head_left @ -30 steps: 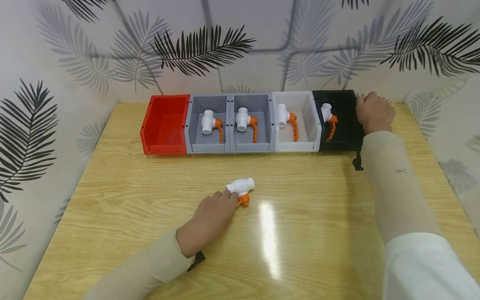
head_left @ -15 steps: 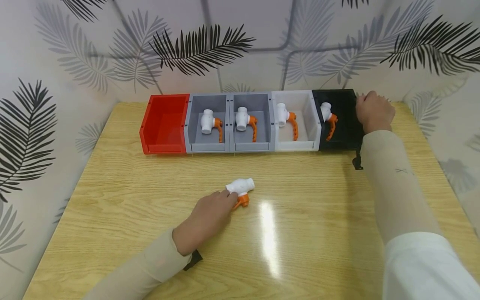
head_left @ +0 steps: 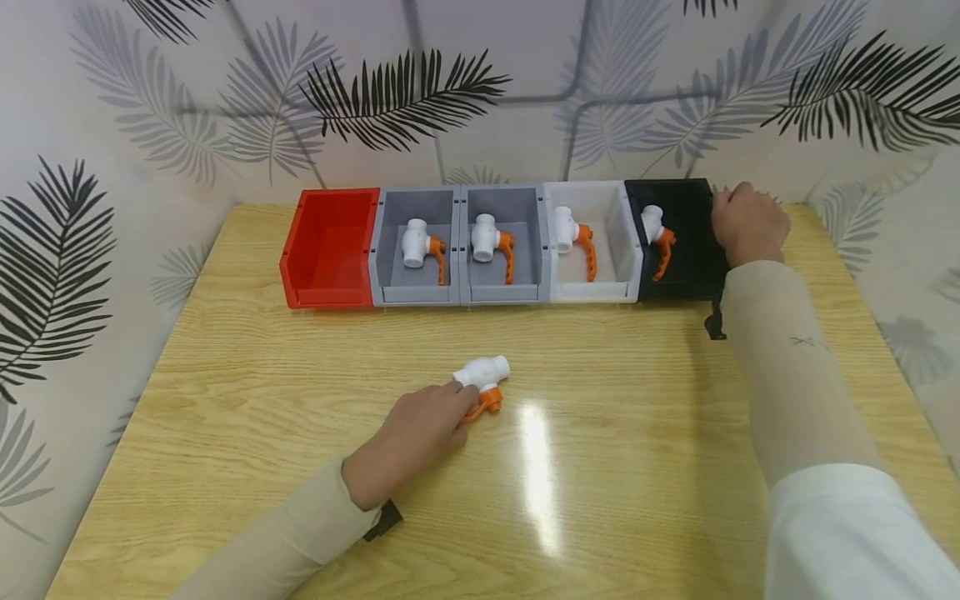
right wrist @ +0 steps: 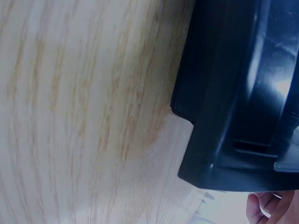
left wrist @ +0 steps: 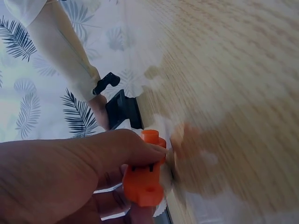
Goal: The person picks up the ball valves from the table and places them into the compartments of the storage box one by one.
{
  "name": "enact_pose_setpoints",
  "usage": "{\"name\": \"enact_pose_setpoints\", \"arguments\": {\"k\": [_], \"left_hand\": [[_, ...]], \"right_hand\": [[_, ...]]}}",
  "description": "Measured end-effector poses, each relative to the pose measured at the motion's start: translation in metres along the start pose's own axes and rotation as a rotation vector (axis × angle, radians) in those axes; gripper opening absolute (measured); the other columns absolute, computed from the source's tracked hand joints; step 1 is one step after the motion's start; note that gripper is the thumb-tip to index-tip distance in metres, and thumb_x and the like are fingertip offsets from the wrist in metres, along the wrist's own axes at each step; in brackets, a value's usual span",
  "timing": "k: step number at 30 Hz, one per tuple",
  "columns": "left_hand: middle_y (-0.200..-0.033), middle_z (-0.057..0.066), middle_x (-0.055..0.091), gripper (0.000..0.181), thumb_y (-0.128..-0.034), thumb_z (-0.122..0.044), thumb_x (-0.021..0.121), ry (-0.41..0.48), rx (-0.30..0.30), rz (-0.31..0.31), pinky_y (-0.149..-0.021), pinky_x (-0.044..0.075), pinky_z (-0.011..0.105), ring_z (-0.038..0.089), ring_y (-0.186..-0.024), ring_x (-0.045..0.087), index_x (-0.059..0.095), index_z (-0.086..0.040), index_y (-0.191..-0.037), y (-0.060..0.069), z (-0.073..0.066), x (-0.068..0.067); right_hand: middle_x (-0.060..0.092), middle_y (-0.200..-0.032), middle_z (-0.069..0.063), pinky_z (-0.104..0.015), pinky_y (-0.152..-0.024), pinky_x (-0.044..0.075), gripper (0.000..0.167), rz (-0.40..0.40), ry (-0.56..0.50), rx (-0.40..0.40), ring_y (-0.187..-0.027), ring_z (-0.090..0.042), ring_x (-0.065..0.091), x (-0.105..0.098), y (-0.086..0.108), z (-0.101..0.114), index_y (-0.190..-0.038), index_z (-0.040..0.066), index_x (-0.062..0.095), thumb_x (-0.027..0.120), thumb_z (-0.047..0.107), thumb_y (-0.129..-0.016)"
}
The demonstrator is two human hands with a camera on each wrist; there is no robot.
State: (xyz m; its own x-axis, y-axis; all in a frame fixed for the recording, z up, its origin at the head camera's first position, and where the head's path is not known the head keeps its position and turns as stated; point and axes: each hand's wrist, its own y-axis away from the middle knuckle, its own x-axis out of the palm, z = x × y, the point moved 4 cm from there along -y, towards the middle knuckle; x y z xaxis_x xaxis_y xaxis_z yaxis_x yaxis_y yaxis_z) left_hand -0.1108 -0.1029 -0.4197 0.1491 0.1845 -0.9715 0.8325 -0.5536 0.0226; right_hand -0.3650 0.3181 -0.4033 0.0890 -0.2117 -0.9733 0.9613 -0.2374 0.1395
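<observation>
My left hand pinches the orange handle of a white plastic ball valve on the wooden table. In the left wrist view my thumb lies over the handle and my fingers are behind it; most of the white body is hidden there. My right hand grips the right rim of the black bin, its fingers curled at the back corner. Only a few fingertips show in the right wrist view, beside the bin's dark wall.
A red bin, two grey bins and a white bin stand in a row left of the black one. One valve lies in each bin except the red. A leaf-patterned cloth hangs behind.
My left hand has drawn back slightly to the left, showing more of the orange handle. The valve body has barely moved. My right hand stays on the black bin.
</observation>
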Motion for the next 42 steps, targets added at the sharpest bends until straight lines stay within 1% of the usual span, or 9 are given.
{"name": "enact_pose_setpoints", "arguments": {"k": [3,7,15,21,26,29,33,35,42], "left_hand": [[-0.064,-0.004,0.039,0.019,-0.0781,-0.009,0.065,0.006,0.01,0.005,-0.042,0.032,0.027,0.015,-0.052,0.039,0.046,-0.015,-0.078,-0.001,0.0,0.0],[-0.063,-0.005,0.039,0.019,-0.0801,-0.012,0.064,0.018,0.022,0.004,-0.043,0.031,0.026,0.014,-0.051,0.039,0.046,-0.016,-0.078,-0.001,0.0,0.0],[-0.063,-0.007,0.036,0.021,-0.0793,-0.012,0.064,0.056,0.05,-0.023,-0.044,0.028,0.024,0.012,-0.051,0.037,0.044,-0.017,-0.077,-0.001,0.001,0.0],[-0.061,-0.008,0.035,0.019,-0.0805,-0.013,0.064,0.089,0.057,-0.026,-0.044,0.027,0.022,0.01,-0.051,0.036,0.045,-0.017,-0.076,-0.001,0.0,-0.001],[-0.061,-0.008,0.034,0.019,-0.0811,-0.014,0.063,0.13,0.049,-0.027,-0.044,0.027,0.021,0.008,-0.05,0.034,0.045,-0.017,-0.077,-0.001,0.0,-0.002],[-0.063,-0.007,0.033,0.018,-0.0812,-0.012,0.062,0.166,0.059,-0.059,-0.045,0.025,0.02,0.006,-0.051,0.032,0.045,-0.017,-0.078,0.0,0.0,-0.005],[-0.065,-0.006,0.033,0.017,-0.0809,-0.01,0.061,0.184,0.097,-0.117,-0.046,0.024,0.018,0.006,-0.052,0.032,0.045,-0.015,-0.081,0.002,-0.001,-0.012],[-0.065,-0.005,0.033,0.017,-0.0809,-0.009,0.06,0.187,0.101,-0.131,-0.046,0.025,0.019,0.006,-0.053,0.033,0.044,-0.015,-0.081,0.003,-0.001,-0.016],[-0.065,-0.005,0.034,0.02,-0.0818,-0.01,0.062,0.178,0.048,-0.122,-0.049,0.027,0.02,0.008,-0.057,0.037,0.043,-0.016,-0.082,0.002,0.005,-0.028]], "right_hand": [[0.046,-0.115,-0.037,-0.059,-0.073,0.04,0.067,0.002,0.004,0.003,-0.099,-0.052,0.048,0.001,0.0,-0.001,-0.124,-0.013,0.037,0.006,0.04,-0.096],[0.046,-0.116,-0.037,-0.059,-0.072,0.041,0.067,-0.001,-0.002,0.006,-0.099,-0.052,0.048,0.001,0.0,-0.001,-0.124,-0.012,0.037,0.006,0.04,-0.096],[0.046,-0.114,-0.037,-0.059,-0.072,0.041,0.066,-0.012,-0.013,0.009,-0.098,-0.052,0.048,0.0,0.0,0.0,-0.122,-0.012,0.038,0.007,0.04,-0.096],[0.047,-0.113,-0.037,-0.059,-0.072,0.041,0.065,-0.012,-0.013,0.006,-0.097,-0.052,0.048,0.0,-0.001,-0.001,-0.121,-0.012,0.038,0.008,0.039,-0.096],[0.047,-0.112,-0.037,-0.059,-0.071,0.041,0.065,-0.015,-0.016,0.004,-0.097,-0.052,0.049,0.001,-0.001,-0.001,-0.121,-0.012,0.039,0.008,0.039,-0.097],[0.047,-0.11,-0.037,-0.059,-0.069,0.041,0.063,-0.023,-0.018,0.003,-0.095,-0.052,0.049,0.002,-0.001,-0.002,-0.119,-0.012,0.04,0.009,0.039,-0.097],[0.047,-0.11,-0.037,-0.059,-0.07,0.041,0.063,-0.03,-0.019,0.004,-0.095,-0.052,0.049,0.002,-0.001,-0.002,-0.119,-0.012,0.04,0.009,0.038,-0.097],[0.047,-0.111,-0.037,-0.059,-0.071,0.041,0.063,-0.026,-0.017,0.005,-0.096,-0.052,0.049,0.002,0.0,-0.002,-0.12,-0.012,0.04,0.009,0.038,-0.097],[0.046,-0.113,-0.037,-0.06,-0.074,0.04,0.064,-0.02,-0.022,0.002,-0.099,-0.052,0.048,0.001,0.0,0.0,-0.123,-0.012,0.038,0.009,0.039,-0.097]]}}
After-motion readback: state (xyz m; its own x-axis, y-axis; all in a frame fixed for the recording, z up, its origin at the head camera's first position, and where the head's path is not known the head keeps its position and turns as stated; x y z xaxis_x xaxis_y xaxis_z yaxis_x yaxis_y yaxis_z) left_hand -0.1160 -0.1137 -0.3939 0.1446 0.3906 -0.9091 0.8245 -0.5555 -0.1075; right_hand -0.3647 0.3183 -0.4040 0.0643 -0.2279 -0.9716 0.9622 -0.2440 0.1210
